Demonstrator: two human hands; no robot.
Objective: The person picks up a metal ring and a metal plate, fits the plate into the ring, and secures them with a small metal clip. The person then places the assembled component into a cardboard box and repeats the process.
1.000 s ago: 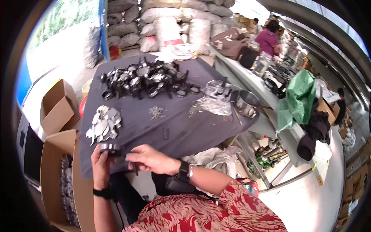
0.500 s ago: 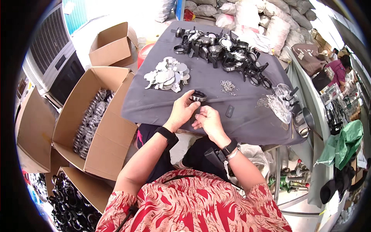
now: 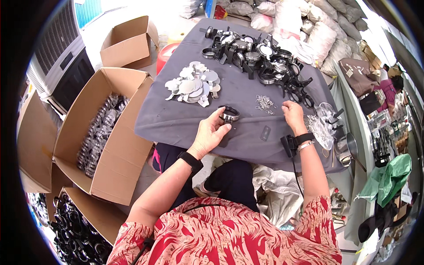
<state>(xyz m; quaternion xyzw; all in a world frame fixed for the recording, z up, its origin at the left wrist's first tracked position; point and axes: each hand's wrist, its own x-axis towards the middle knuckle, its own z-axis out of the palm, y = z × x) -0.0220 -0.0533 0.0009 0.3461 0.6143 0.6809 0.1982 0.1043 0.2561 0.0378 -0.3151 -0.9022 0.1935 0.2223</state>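
Observation:
My left hand (image 3: pixel 209 134) grips a black ring-shaped part with a silver rim (image 3: pixel 230 115), thumb and index finger around its left side and a dark strap-like piece hanging below. Farther right, my right hand (image 3: pixel 295 115) hovers over the table with its fingers curled together; whatever they may hold is too small to make out. Just left of it lies a small pile of metal clips (image 3: pixel 265 103). A flat dark rectangular piece (image 3: pixel 265 133) rests on the cloth between the hands. Beyond the left hand is a heap of pale flat discs with tabs (image 3: pixel 194 85).
Many black ring parts (image 3: pixel 251 56) are heaped at the table's far side. A clear plastic bag (image 3: pixel 321 132) and a metal ladle-like pan (image 3: pixel 351 145) lie at the right edge. Left of the grey-covered table (image 3: pixel 154 115) stands a cardboard box (image 3: pixel 118 150) of clear-wrapped parts.
My right hand has left the ring part and moved right, past the clip pile. My left hand still holds the ring part, slightly lower and to the right.

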